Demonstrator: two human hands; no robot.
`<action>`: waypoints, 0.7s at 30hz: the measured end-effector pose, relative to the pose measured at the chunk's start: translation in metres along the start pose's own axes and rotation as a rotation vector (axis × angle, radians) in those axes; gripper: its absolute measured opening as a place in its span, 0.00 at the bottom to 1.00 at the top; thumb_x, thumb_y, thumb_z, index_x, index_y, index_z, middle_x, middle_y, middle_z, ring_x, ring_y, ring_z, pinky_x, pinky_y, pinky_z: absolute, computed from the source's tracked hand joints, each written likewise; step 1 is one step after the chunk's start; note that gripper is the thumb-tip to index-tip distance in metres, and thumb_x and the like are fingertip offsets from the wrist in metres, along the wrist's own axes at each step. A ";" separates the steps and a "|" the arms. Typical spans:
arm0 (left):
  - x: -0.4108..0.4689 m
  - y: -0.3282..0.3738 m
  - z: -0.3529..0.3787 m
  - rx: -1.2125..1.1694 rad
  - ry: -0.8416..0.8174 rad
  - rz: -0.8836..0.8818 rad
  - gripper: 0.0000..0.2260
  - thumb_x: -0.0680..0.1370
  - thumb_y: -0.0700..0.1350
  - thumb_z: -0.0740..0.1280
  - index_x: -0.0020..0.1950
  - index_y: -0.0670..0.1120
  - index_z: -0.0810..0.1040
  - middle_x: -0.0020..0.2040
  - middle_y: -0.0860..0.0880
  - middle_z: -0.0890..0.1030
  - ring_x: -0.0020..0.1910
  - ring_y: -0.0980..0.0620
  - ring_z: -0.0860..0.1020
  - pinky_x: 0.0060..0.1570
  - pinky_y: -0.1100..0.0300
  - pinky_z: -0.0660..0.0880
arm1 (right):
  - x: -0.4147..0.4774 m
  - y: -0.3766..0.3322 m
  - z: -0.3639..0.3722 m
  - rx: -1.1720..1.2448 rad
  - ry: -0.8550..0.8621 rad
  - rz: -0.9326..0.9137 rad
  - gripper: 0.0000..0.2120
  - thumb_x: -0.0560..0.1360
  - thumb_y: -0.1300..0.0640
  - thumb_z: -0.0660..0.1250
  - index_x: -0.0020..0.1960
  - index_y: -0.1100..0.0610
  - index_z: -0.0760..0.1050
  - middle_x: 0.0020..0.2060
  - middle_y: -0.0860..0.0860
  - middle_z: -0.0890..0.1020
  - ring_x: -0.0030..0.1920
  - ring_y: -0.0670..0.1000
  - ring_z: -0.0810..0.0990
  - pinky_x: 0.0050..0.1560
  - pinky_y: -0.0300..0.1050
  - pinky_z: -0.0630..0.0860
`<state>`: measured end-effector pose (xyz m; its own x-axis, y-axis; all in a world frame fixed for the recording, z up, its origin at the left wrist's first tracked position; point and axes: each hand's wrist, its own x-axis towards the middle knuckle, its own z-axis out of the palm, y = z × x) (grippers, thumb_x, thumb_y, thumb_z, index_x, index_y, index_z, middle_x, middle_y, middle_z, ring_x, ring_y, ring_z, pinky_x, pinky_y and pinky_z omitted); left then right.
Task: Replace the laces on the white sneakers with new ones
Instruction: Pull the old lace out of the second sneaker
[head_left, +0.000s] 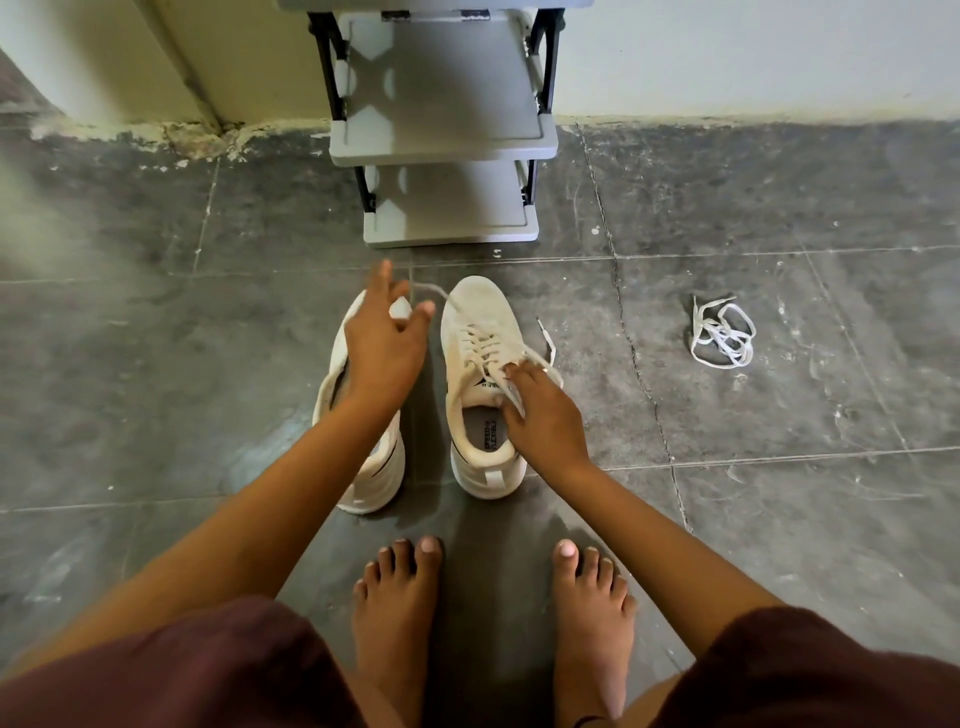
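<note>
Nearest you, your bare feet (395, 613) are planted on the floor (779, 519) just behind the pair, so you crouch over the work with both arms reaching forward between your knees.

The two white sneakers stand side by side, heels towards you and toes away. That puts the eyelets square under your eyes.

Your right hand (545, 415) sits on the right sneaker (478, 312) at the top of the tongue, fingers curled and pinching the lace (480, 345) where it leaves the upper eyelets. That grip likely steadies the shoe while the strand is worked. One free end (546, 338) of the lace lies on the floor just to the right of the shoe.

Your left hand (382, 348) hovers over the left sneaker (387, 467), hiding most of it. Its fingers are spread, and another strand runs from the right shoe's toe end up to them. Whether they actually grip it, you cannot tell from here.

Farther right, well apart from the shoes, a loose lace bundle (722, 332) lies tangled on the floor, out of the way but within reach. Whether it is old or new is unclear.

Farthest off, a grey shoe rack (441, 130) stands against the wall.
</note>
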<state>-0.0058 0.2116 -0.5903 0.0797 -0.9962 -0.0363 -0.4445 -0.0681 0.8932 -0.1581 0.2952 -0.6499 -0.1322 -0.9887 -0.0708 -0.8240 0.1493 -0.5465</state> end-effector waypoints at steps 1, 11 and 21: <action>-0.004 -0.006 0.000 0.102 -0.042 0.007 0.22 0.77 0.45 0.67 0.70 0.49 0.68 0.59 0.52 0.78 0.49 0.55 0.78 0.53 0.57 0.75 | 0.000 0.001 -0.001 0.003 0.015 -0.003 0.20 0.78 0.55 0.63 0.69 0.56 0.69 0.70 0.53 0.68 0.66 0.54 0.71 0.59 0.49 0.73; -0.019 -0.020 0.009 0.467 -0.381 0.181 0.18 0.73 0.54 0.71 0.59 0.46 0.78 0.50 0.49 0.82 0.47 0.51 0.79 0.50 0.58 0.75 | 0.009 -0.009 -0.012 0.016 0.086 -0.077 0.26 0.74 0.52 0.68 0.70 0.55 0.67 0.63 0.54 0.75 0.59 0.55 0.75 0.53 0.48 0.74; -0.019 -0.026 0.011 0.550 -0.382 0.258 0.12 0.78 0.48 0.65 0.49 0.41 0.81 0.42 0.44 0.83 0.42 0.46 0.79 0.45 0.54 0.76 | 0.010 -0.011 -0.018 -0.455 0.195 -0.400 0.15 0.66 0.64 0.71 0.51 0.55 0.81 0.55 0.58 0.79 0.50 0.59 0.79 0.44 0.50 0.73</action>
<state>-0.0059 0.2318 -0.6177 -0.3620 -0.9269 -0.0989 -0.8003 0.2547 0.5428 -0.1600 0.2836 -0.6296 0.1716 -0.9551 0.2417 -0.9764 -0.1975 -0.0872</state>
